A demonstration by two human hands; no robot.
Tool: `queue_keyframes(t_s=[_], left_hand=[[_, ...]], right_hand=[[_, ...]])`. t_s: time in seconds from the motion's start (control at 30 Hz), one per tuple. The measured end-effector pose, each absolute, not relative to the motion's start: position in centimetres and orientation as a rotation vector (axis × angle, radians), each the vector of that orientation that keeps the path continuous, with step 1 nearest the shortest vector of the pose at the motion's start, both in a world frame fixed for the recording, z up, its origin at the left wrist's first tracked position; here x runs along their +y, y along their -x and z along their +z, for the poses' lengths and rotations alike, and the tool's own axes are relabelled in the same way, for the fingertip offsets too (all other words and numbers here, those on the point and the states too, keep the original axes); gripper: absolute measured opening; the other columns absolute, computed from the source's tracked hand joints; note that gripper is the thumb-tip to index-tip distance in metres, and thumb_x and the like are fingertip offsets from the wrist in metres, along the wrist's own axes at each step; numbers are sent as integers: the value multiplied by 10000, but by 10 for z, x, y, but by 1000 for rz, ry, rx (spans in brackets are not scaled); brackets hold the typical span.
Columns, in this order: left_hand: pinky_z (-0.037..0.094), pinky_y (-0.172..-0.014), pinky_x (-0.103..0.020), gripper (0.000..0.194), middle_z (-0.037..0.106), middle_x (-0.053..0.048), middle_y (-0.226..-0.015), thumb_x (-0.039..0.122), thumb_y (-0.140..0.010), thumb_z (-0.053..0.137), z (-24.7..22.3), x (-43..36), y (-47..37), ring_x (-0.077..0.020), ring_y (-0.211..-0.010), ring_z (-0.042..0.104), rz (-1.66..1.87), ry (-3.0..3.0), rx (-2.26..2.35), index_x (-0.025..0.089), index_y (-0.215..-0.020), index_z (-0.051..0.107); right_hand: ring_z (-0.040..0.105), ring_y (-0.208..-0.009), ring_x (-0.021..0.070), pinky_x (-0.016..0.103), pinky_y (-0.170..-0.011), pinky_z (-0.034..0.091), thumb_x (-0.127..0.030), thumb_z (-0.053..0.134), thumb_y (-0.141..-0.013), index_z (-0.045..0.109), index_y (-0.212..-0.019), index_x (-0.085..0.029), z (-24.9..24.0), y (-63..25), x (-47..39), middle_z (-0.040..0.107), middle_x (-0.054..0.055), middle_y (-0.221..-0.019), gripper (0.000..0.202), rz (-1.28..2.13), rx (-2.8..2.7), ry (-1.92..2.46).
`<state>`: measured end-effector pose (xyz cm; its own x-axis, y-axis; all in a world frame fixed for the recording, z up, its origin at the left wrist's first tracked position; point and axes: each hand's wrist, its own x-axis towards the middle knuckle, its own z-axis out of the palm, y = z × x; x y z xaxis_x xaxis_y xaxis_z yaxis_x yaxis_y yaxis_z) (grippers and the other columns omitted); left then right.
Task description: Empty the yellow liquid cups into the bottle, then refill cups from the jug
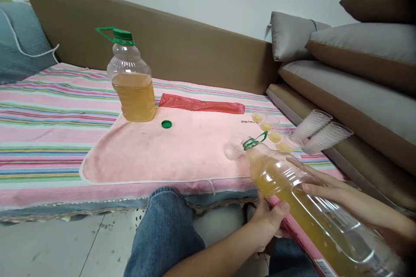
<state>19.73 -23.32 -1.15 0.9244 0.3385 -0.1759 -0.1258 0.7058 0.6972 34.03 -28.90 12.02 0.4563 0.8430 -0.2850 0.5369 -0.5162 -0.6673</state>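
Note:
Between my two hands a large clear plastic bottle [302,194] of yellow liquid lies tilted, its uncapped green-ringed mouth pointing up and left. My left hand [268,220] is closed around its lower side, near a pink label. On its upper right side rests my right hand [320,186], fingers wrapped over the plastic. The mouth is beside a clear plastic cup [232,149]; whether liquid is flowing I cannot tell. Several more cups [274,137] with a little yellow liquid stand just behind the bottle neck. A loose green cap [167,124] lies on the pink cloth [146,151].
A second capped bottle [134,95] of yellow liquid stands upright at the left. Behind the cloth's middle lies a folded red plastic bag [201,104]. Two stacks of clear cups [328,137] lean near piled cushions [357,82] on the right. A brown headboard [182,43] runs along the back.

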Motion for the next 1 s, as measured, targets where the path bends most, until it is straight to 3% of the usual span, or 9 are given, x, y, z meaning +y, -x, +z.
queue_keyframes(t_s=[0.17, 0.5, 0.7, 1.0], left_hand=[[501, -632, -312, 1057, 586, -134, -1274, 879, -429, 658, -12, -233, -198, -185, -799, 637, 261, -729, 317, 239, -1215, 359], [476, -611, -290, 1068, 558, -163, -1341, 889, -425, 635, -8, -231, -196, -263, -931, 673, 255, -739, 320, 221, -1206, 346], [472, -599, -281, 1075, 550, -165, -1361, 887, -416, 644, -8, -231, -197, -276, -955, 672, 259, -731, 317, 232, -1212, 339], [473, -581, -267, 1081, 571, -159, -1339, 893, -425, 631, -9, -230, -196, -243, -907, 670, 260, -751, 323, 227, -1226, 344]], right_hand=[[167, -1490, 330, 483, -1196, 184, -698, 593, -731, 425, -1483, -304, 119, -344, -289, 278, -37, -1593, 865, 875, -1173, 2276], [161, -1507, 283, 409, -1228, 139, -708, 587, -726, 352, -1525, -254, 116, -348, -288, 240, 9, -1621, 949, 922, -1196, 2271], [177, -1502, 299, 434, -1225, 166, -730, 588, -702, 355, -1524, -283, 116, -350, -287, 290, 21, -1610, 964, 916, -1168, 2296], [129, -1517, 265, 401, -1238, 108, -732, 571, -712, 261, -1559, -256, 118, -348, -287, 208, 21, -1634, 1019, 950, -1155, 2312]])
